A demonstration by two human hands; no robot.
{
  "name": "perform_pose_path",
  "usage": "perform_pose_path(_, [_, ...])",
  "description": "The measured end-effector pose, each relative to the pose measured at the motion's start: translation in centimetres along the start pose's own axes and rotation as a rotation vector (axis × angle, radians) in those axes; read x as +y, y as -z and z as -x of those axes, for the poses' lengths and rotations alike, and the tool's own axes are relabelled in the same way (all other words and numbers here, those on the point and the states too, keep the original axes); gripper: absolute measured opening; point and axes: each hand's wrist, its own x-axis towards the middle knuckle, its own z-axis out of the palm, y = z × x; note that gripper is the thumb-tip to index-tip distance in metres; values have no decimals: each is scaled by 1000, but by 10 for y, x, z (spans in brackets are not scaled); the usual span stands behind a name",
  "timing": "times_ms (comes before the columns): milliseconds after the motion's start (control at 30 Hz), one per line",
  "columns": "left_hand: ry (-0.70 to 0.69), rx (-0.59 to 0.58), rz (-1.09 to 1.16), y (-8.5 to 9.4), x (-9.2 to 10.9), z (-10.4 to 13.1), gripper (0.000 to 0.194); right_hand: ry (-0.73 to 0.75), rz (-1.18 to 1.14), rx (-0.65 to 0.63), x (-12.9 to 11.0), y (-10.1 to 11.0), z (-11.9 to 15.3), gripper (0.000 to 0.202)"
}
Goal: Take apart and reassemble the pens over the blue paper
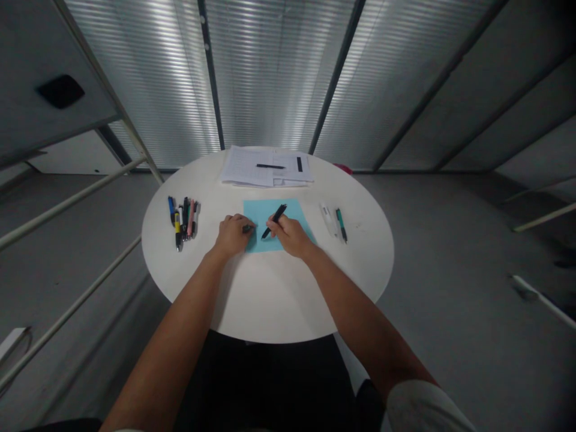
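A light blue sheet of paper (294, 210) lies flat on the round white table (270, 300). Over its middle, my right hand (292, 236) grips a black pen (279, 213) with the tip pointing down and to the left at the paper; I cannot tell if it touches. My left hand (231, 236) rests at the sheet's left edge, fingers curled around a small dark piece (247, 228) that looks like a pen cap. Most of that piece is hidden by the fingers.
Several pens (185, 219) lie bunched at the table's left. On the right are a white pen (328, 219) and a green-and-black pen (341, 225). Behind the blue sheet lie papers (245, 165) with a dark pen (270, 166) on top. A pale metal rail (72, 198) runs along the left.
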Motion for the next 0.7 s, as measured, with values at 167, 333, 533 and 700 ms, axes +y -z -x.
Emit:
perform_pose_path(167, [-12, -1, 5, 0, -1, 0, 27, 22, 104, -26, 2, -2, 0, 24])
perform_pose_path(333, [-6, -11, 9, 1, -1, -1, 27, -34, 24, 34, 9, 3, -1, 24])
perform_pose_path(533, [-18, 3, 26, -1, -3, -1, 27, -71, -601, 299, 11, 17, -12, 16])
perform_pose_path(700, [-15, -4, 30, 1, -1, 0, 27, -239, -872, 262, 8, 38, -12, 25])
